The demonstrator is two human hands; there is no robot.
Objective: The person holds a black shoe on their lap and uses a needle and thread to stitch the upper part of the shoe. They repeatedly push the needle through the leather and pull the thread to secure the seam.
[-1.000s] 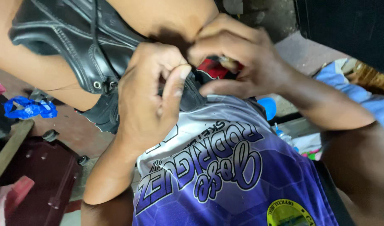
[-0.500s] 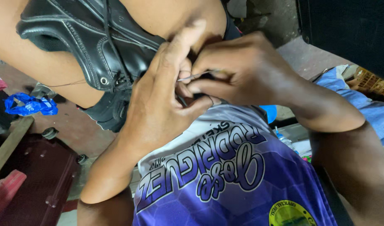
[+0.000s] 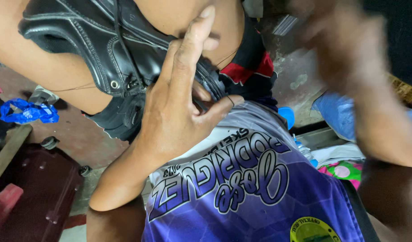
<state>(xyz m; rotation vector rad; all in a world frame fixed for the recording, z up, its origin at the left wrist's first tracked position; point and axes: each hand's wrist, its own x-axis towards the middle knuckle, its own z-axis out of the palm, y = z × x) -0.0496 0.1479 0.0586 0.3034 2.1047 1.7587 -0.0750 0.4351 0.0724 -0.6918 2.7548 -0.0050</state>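
Observation:
A black leather boot (image 3: pixel 102 49) with stitched seams and metal eyelets is clamped between my bare knees. My left hand (image 3: pixel 179 112) presses against the boot's side, fingers stretched up along it and the thumb hooked out to the right. A thin dark thread (image 3: pixel 231 100) loops over that thumb. My right hand (image 3: pixel 345 49) is raised at the upper right, away from the boot. It is heavily blurred, so its fingers and anything in them cannot be made out. A red and black cloth (image 3: pixel 248 71) shows just behind the boot.
My purple and white printed shirt (image 3: pixel 259 192) fills the lower middle. A crumpled blue plastic bag (image 3: pixel 28 112) lies on the reddish floor at left, above a dark red case (image 3: pixel 31 188). Light blue fabric (image 3: pixel 336 116) and a pink-green item (image 3: pixel 345 172) sit at right.
My right hand has left the boot, where it was pinching next to the left fingers, and swung up to the right. The left hand's fingers have straightened along the boot.

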